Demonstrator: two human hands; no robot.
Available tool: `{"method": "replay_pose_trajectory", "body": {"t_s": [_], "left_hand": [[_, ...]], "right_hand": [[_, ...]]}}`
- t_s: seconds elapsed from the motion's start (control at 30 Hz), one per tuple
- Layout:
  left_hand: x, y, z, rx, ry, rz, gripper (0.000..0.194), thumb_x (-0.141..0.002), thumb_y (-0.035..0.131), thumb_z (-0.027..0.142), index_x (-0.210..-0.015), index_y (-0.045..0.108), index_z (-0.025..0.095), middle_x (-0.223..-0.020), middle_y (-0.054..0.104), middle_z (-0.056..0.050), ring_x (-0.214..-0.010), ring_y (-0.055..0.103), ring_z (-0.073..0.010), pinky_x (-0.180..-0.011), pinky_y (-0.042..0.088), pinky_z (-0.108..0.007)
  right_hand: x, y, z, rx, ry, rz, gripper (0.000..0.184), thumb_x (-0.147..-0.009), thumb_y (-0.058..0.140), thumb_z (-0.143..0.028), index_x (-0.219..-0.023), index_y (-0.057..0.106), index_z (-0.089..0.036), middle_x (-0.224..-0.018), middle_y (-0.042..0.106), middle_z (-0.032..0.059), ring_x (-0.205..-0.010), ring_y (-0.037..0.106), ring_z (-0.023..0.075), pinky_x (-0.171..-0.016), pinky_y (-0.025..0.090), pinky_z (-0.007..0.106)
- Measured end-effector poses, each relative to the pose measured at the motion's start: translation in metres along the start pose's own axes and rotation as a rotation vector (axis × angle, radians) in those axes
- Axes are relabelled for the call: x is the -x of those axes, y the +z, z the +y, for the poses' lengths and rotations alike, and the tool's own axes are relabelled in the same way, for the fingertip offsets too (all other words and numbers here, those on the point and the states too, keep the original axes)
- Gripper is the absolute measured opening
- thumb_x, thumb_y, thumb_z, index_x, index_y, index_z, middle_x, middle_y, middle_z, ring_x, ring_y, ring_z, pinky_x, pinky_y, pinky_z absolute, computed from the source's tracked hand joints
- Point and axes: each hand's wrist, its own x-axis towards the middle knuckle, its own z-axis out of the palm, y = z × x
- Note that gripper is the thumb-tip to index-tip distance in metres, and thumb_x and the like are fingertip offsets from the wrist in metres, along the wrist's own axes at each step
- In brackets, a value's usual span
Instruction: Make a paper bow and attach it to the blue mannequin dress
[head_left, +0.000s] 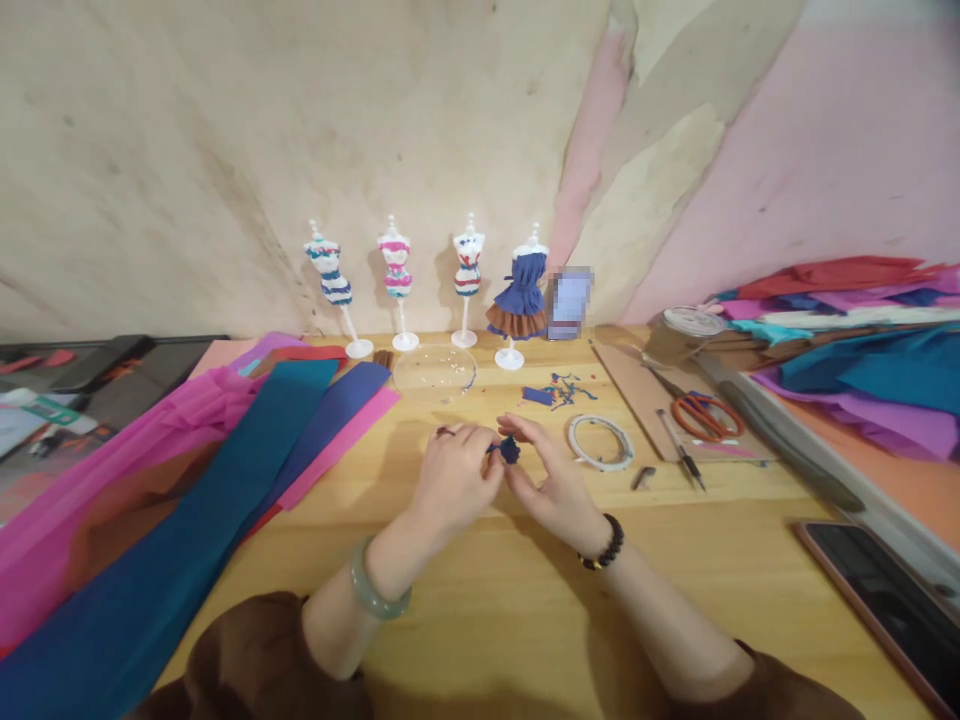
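Note:
My left hand [459, 468], with a ring on one finger and a pale green bangle at the wrist, pinches a small ruffled dark blue piece [510, 450], seemingly crepe paper. My right hand [551, 485], wearing a dark bead bracelet, curves around the other side of this piece. Its thumb and fingers are apart; whether they touch the piece is hard to see. Beyond the hands lie a blue paper strip [537, 396] and thin scraps [570, 390]. A white ring-shaped roll [600, 442] rests to the right of my right hand.
Four small mannequins line the wall, one in a blue and brown dress [527, 285]. Crepe paper sheets [247, 490] cover the left side. Orange-handled scissors [706, 415], a pen-like tool [682, 452] and a cardboard sheet [637, 400] lie right. A phone [885, 600] sits near the right edge.

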Motion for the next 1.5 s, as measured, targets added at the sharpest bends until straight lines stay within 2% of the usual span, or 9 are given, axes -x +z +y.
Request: {"method": "replay_pose_trajectory", "body": {"t_s": [0.1,0.27,0.57,0.73,0.87,0.97,1.07,1.27,1.5], "left_hand": [[0.000,0.001,0.001,0.031,-0.006,-0.029,0.015,-0.080,0.058,0.012,-0.091,0.066,0.018,-0.094,0.073,-0.005,-0.092,0.066,-0.0238,-0.085,0.046,-0.040],[-0.001,0.004,0.000,0.098,-0.033,-0.036,0.017,-0.079,0.057,0.011,-0.090,0.067,0.020,-0.094,0.074,-0.004,-0.092,0.067,-0.0227,-0.084,0.047,-0.038],[-0.002,0.004,-0.003,0.147,-0.041,-0.035,0.022,-0.080,0.057,0.012,-0.098,0.064,0.021,-0.098,0.072,-0.003,-0.092,0.066,-0.0221,-0.085,0.048,-0.038],[0.000,0.004,-0.006,-0.059,0.094,-0.023,0.024,-0.083,0.055,0.009,-0.105,0.060,0.018,-0.107,0.066,-0.007,-0.102,0.060,-0.0247,-0.087,0.046,-0.041],[0.000,0.008,-0.014,-0.159,0.236,0.014,0.018,-0.091,0.050,0.011,-0.101,0.063,0.017,-0.097,0.069,-0.006,-0.093,0.062,-0.0225,-0.084,0.047,-0.040],[-0.001,0.009,-0.018,-0.182,0.279,0.042,0.016,-0.091,0.050,0.012,-0.098,0.064,0.017,-0.091,0.070,-0.006,-0.088,0.063,-0.0218,-0.083,0.047,-0.040],[-0.002,0.007,-0.019,-0.133,0.267,0.044,0.017,-0.090,0.052,0.012,-0.099,0.065,0.018,-0.093,0.071,-0.005,-0.090,0.064,-0.0210,-0.084,0.047,-0.039],[-0.005,-0.001,-0.016,0.026,0.140,-0.032,0.021,-0.086,0.058,0.014,-0.104,0.068,0.021,-0.095,0.070,-0.004,-0.092,0.063,-0.0199,-0.083,0.047,-0.035],[-0.006,-0.002,-0.020,-0.013,0.137,-0.056,0.023,-0.088,0.057,0.016,-0.102,0.072,0.026,-0.085,0.068,-0.003,-0.085,0.062,-0.0193,-0.079,0.045,-0.033]], "right_hand": [[0.000,0.000,0.001,0.150,-0.066,-0.011,0.053,-0.090,0.051,-0.014,-0.141,0.039,-0.026,-0.121,0.063,0.0113,-0.114,0.059,0.0247,-0.096,0.051,0.046],[0.003,0.003,0.007,0.336,-0.138,0.017,0.051,-0.091,0.052,-0.015,-0.140,0.041,-0.024,-0.107,0.068,0.0111,-0.099,0.064,0.0260,-0.085,0.054,0.045],[0.002,0.001,0.011,0.368,-0.129,0.102,0.045,-0.094,0.051,-0.016,-0.137,0.045,-0.026,-0.095,0.072,0.0063,-0.087,0.067,0.0234,-0.079,0.054,0.042],[0.003,0.003,0.014,0.364,-0.101,0.101,0.043,-0.093,0.052,-0.016,-0.135,0.047,-0.026,-0.095,0.072,0.0068,-0.087,0.067,0.0235,-0.080,0.054,0.042],[0.004,0.005,0.015,0.345,-0.089,0.096,0.044,-0.093,0.052,-0.014,-0.134,0.047,-0.026,-0.093,0.072,0.0061,-0.085,0.066,0.0229,-0.080,0.054,0.041],[0.004,0.005,0.016,0.332,-0.083,0.095,0.042,-0.093,0.051,-0.014,-0.133,0.048,-0.025,-0.093,0.071,0.0058,-0.084,0.066,0.0222,-0.079,0.054,0.041],[0.003,0.005,0.016,0.328,-0.091,0.094,0.039,-0.093,0.050,-0.014,-0.131,0.051,-0.025,-0.094,0.072,0.0060,-0.085,0.067,0.0220,-0.079,0.054,0.040],[0.002,0.003,0.013,0.335,-0.114,0.105,0.040,-0.093,0.051,-0.015,-0.132,0.050,-0.026,-0.094,0.072,0.0061,-0.084,0.067,0.0223,-0.078,0.055,0.041],[0.004,0.004,0.016,0.350,-0.109,0.098,0.038,-0.094,0.051,-0.016,-0.131,0.051,-0.025,-0.092,0.072,0.0062,-0.083,0.067,0.0226,-0.077,0.055,0.041]]}}
